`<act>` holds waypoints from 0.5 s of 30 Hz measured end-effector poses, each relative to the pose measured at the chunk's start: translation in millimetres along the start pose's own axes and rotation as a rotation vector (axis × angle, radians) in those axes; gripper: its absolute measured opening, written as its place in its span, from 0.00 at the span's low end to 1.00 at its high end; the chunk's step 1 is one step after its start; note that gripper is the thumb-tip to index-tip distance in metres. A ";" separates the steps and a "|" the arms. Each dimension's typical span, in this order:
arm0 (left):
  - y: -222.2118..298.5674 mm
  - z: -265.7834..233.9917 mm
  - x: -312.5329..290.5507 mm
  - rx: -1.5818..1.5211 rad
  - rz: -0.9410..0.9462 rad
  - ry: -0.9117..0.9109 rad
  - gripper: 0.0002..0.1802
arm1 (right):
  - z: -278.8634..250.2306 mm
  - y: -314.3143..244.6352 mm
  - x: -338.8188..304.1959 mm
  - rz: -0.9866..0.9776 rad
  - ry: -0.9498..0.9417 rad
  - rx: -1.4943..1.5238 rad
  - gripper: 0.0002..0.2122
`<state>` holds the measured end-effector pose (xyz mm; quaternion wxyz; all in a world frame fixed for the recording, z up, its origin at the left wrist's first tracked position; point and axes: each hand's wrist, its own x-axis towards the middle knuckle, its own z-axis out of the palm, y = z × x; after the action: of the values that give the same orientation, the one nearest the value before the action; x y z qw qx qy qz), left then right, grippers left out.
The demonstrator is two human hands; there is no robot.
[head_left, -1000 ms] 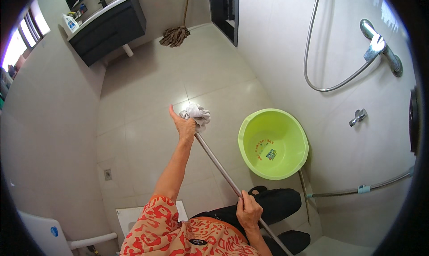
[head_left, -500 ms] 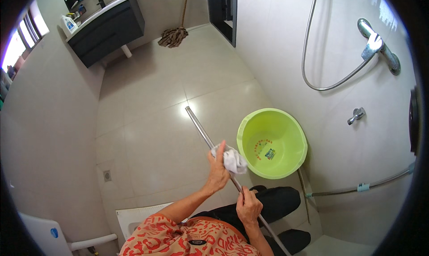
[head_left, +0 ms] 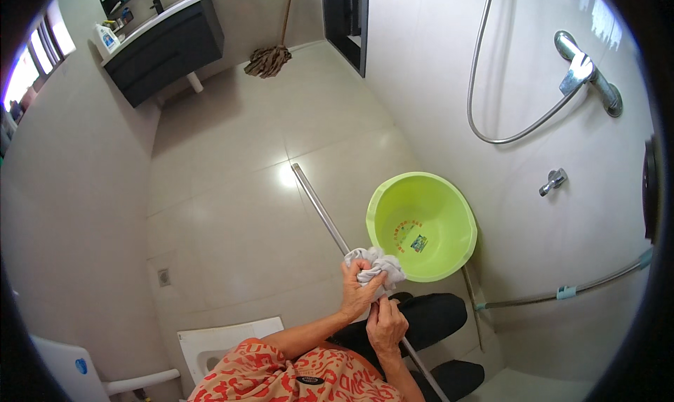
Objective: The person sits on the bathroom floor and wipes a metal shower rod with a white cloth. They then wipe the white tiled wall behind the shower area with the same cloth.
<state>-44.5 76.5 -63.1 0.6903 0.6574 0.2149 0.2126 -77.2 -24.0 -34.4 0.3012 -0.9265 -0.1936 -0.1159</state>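
Note:
A long shiny metal pole (head_left: 320, 209) slants from the floor's middle down past my lap. Wrapped about it is a crumpled white cloth (head_left: 382, 262), which my left hand (head_left: 357, 290) grips closed around the pole. Just below, my right hand (head_left: 387, 325) is closed on the bare pole, close to the left one. The pole's lower end runs on past my right forearm and out at the lower edge. Right of the cloth stands a lime-green plastic basin (head_left: 449, 219) with printing on its inner bottom.
A squat toilet (head_left: 267, 326) lies beside my left elbow. Against the right wall are a shower hose (head_left: 472, 93), a small tap (head_left: 553, 182) and a metal rod (head_left: 523, 304). A mop (head_left: 268, 61) and dark vanity cabinet (head_left: 168, 48) stand at the far end. A floor drain (head_left: 164, 277) is at left.
My left hand has slid down the pole with the cloth, closer to my right hand, and its fingers have closed over the cloth. My right hand stays on the pole.

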 end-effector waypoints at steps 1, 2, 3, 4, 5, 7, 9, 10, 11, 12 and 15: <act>3.8 -2.6 2.8 -0.029 0.006 0.009 0.18 | -1.1 0.2 0.0 -0.003 0.006 0.005 0.11; 6.8 -5.5 6.8 -0.058 0.012 0.018 0.17 | -2.2 0.2 0.9 -0.007 0.012 0.010 0.12; 7.4 -8.6 12.8 -0.095 -0.008 0.045 0.17 | -2.6 0.8 1.2 -0.010 0.017 0.015 0.12; 7.6 -13.7 21.0 -0.130 -0.026 0.076 0.17 | -2.0 1.1 -0.2 -0.009 0.002 0.021 0.12; 6.6 -16.6 29.6 -0.167 -0.044 0.107 0.17 | -1.4 2.7 -2.3 -0.008 -0.012 0.025 0.13; -0.1 -20.4 46.7 -0.124 0.078 0.174 0.14 | -1.2 2.1 -2.5 0.000 -0.024 0.045 0.14; -5.9 -27.4 61.0 -0.129 0.061 0.206 0.14 | -3.0 -1.6 -0.8 0.015 -0.019 0.076 0.13; -4.0 -29.2 66.2 -0.161 0.047 0.189 0.15 | -3.6 -2.1 -0.3 0.012 -0.018 0.073 0.13; 8.2 -29.4 71.3 -0.171 0.051 0.222 0.16 | -4.3 -2.1 0.2 0.012 -0.013 0.066 0.13; 22.0 -30.2 75.8 -0.181 0.056 0.254 0.18 | -4.6 -1.8 0.6 0.012 -0.008 0.060 0.13; 25.2 -47.6 111.4 -0.183 0.119 0.382 0.28 | -3.1 -1.4 -2.1 -0.017 -0.008 0.073 0.13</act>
<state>18.8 180.7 -42.0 0.6802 0.5510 0.2826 0.3922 -80.0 -25.4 -31.9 0.3332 -0.9136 -0.2067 -0.1075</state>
